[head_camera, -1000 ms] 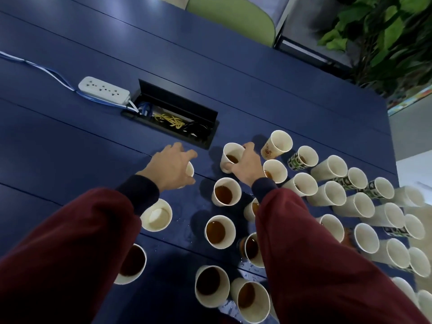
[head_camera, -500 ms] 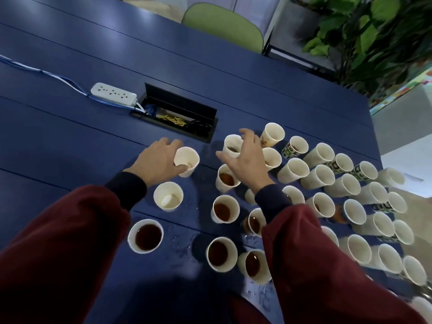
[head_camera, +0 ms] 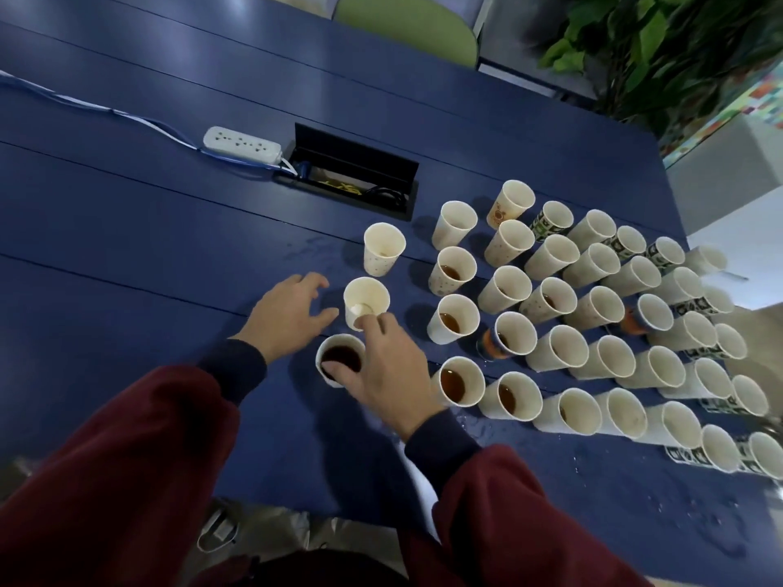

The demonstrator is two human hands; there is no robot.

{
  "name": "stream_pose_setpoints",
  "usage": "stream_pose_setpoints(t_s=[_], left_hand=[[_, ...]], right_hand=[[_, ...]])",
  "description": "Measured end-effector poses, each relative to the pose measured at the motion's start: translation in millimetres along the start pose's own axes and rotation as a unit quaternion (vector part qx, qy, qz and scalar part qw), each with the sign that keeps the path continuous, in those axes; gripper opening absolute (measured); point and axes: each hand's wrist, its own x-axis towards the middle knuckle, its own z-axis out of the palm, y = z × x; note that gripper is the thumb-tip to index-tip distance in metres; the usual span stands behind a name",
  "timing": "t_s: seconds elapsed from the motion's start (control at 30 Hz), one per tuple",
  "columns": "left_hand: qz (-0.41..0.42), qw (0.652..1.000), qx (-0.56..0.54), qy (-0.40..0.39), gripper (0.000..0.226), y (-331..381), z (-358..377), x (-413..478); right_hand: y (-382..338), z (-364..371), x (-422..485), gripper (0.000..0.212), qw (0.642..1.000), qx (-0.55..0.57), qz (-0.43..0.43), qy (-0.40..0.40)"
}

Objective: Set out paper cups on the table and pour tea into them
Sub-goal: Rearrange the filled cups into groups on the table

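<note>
Several paper cups (head_camera: 551, 328) stand in rows on the blue table (head_camera: 127, 230), some white, some patterned; a few hold brown tea. The leftmost column has an empty cup (head_camera: 383, 247), a cup with a little pale liquid (head_camera: 366, 300) and a cup full of dark tea (head_camera: 339, 358). My right hand (head_camera: 387, 372) reaches over the full cup, thumb on its near rim and index finger curled past its far side, touching the base of the pale cup. Just left of the pale cup, my left hand (head_camera: 292, 315) hovers with fingers spread, holding nothing.
A white power strip (head_camera: 241, 148) with a blue cable lies beside an open black cable box (head_camera: 351, 180) set in the table. A green chair (head_camera: 406, 23) and a plant (head_camera: 656, 48) stand beyond the far edge. Water drops (head_camera: 678, 514) wet the table at the right.
My left hand let go of the far-left cup and drew back toward me. My right hand left the far cups and came to the full cup nearest me.
</note>
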Motion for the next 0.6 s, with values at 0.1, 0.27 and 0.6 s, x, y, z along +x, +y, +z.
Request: stream_pose_setpoints(t_s=[0.1, 0.27, 0.6], left_hand=[[0.003, 1.000, -0.008, -0.012, 0.038, -5, 1, -4], [0.015, 1.000, -0.005, -0.014, 0.032, -5, -1, 0], [0.069, 0.997, -0.028, 0.018, 0.036, 35, -20, 52]], right_hand=[[-13, 18, -4, 0.073, 0.998, -0.038, 0.017, -0.037], [-21, 37, 0, 0.073, 0.995, -0.046, 0.023, -0.085], [8, -16, 16, 0.038, 0.997, -0.029, -0.009, -0.073]])
